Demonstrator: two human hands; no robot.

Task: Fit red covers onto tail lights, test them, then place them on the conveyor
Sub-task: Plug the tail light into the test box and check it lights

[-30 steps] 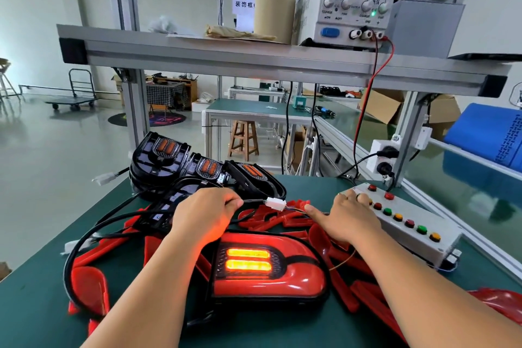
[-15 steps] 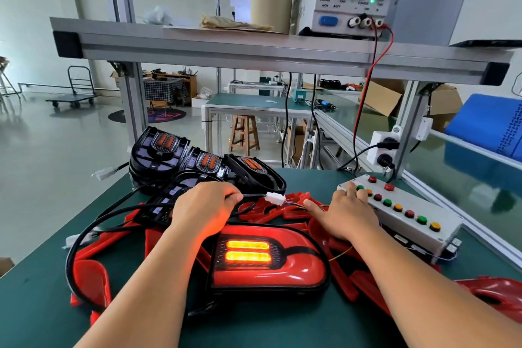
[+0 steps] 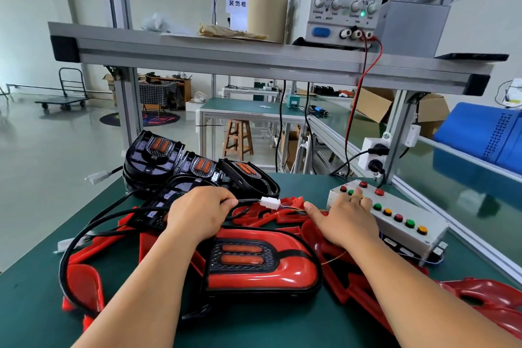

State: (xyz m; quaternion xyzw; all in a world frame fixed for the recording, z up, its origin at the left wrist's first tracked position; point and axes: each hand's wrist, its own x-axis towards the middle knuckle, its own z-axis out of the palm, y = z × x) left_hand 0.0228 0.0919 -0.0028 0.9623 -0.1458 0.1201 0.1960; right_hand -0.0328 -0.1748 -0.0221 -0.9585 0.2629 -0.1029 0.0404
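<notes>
The covered tail light (image 3: 262,265) lies lower centre, long axis left to right, just below the left hand (image 3: 197,213), which pinches a black cable (image 3: 245,201). The right hand (image 3: 343,217), fingers straight, presses the button box (image 3: 395,215) farther right; the left is nearer.

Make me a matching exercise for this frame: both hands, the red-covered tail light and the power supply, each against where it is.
1. left hand
2. right hand
3. red-covered tail light
4. power supply

A. on the upper shelf
B. fingers on the button box
C. lying on the green table
D. grips the black cable

Pairs: 1-D, 2-B, 3-C, 4-A
</notes>
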